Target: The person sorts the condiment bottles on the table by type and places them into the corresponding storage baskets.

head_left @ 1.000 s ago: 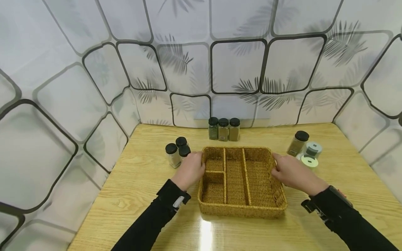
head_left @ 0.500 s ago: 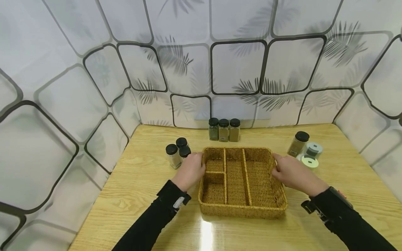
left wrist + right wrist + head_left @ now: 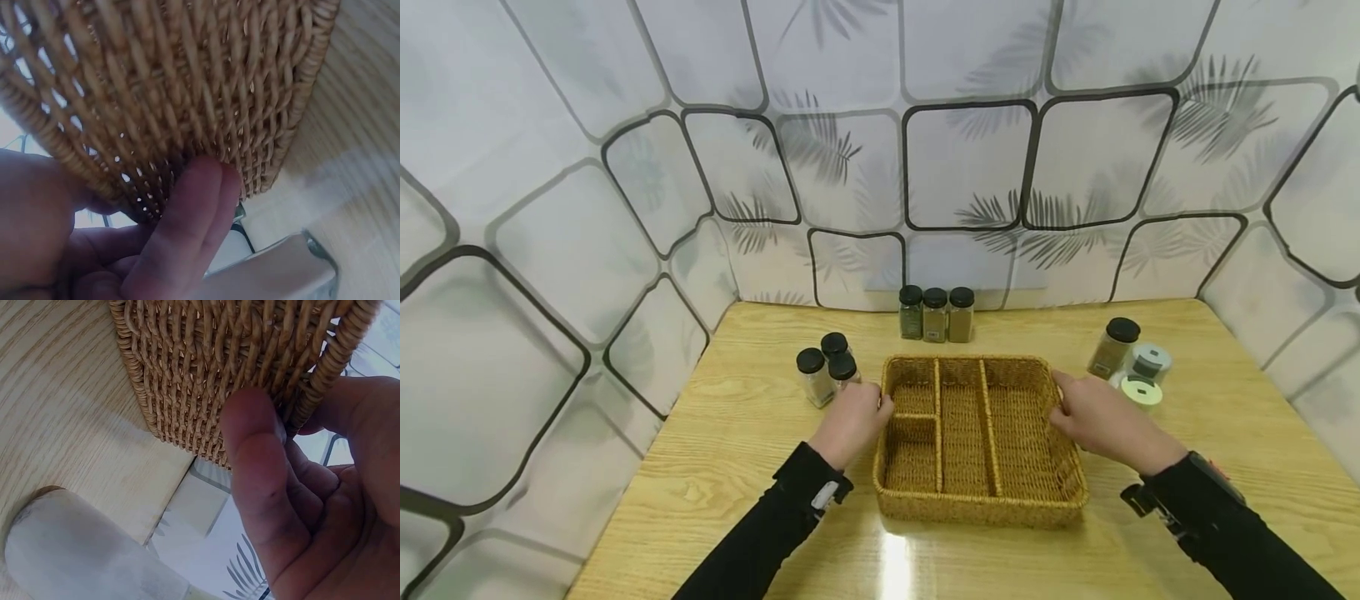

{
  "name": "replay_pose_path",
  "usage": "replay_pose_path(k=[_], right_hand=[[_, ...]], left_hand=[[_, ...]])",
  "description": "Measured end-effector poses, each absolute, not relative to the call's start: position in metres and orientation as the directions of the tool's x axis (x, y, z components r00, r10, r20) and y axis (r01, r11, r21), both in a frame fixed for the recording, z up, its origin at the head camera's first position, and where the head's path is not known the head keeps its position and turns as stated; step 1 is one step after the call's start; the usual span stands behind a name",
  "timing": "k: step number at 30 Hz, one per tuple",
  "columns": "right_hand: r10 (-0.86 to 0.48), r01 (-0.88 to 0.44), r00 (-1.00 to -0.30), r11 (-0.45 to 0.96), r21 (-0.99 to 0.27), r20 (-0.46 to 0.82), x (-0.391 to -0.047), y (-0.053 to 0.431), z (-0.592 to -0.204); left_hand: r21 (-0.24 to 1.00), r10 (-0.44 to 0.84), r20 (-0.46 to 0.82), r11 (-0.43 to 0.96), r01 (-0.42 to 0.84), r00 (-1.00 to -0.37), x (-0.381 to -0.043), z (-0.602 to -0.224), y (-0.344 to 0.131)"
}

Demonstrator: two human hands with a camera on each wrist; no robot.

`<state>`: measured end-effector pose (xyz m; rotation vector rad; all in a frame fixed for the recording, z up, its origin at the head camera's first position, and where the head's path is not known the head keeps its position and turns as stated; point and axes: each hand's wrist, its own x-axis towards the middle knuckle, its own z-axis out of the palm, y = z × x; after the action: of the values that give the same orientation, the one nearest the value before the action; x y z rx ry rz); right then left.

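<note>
A woven wicker basket (image 3: 977, 508) with several compartments rests on the wooden table, nothing inside it. My left hand (image 3: 850, 425) pinches its left side; in the left wrist view the fingers (image 3: 187, 219) lie against the outer weave, and the thumb goes behind the rim. On the opposite side, my right hand (image 3: 1105, 421) grips the right rim, its fingertips (image 3: 253, 419) against the outer wall in the right wrist view. Just beyond the left hand stand three black-lidded glass spice jars (image 3: 817, 383).
Three more spice jars (image 3: 935, 317) stand in a row at the back, near the patterned fabric wall (image 3: 970, 167). Right of the basket are a black-lidded jar (image 3: 1111, 350), a grey-lidded container (image 3: 1152, 360) and one with a pale green lid (image 3: 1141, 390).
My left hand has slid slightly down along the basket's left side toward me, baring more of the rim. The right hand and the basket hold their place.
</note>
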<state>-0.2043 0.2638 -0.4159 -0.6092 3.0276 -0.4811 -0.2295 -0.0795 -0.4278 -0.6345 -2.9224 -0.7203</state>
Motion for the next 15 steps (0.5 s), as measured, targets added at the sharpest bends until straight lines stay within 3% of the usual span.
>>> replay_pose_path(k=[15], right_hand=[[-0.396,-0.415,-0.910,0.875,-0.248,0.126,-0.2041,0.2654,-0.4226]], left_hand=[[0.484,0.360,0.170,0.781,0.395,-0.918,-0.2242,-0.4363,-0.0776]])
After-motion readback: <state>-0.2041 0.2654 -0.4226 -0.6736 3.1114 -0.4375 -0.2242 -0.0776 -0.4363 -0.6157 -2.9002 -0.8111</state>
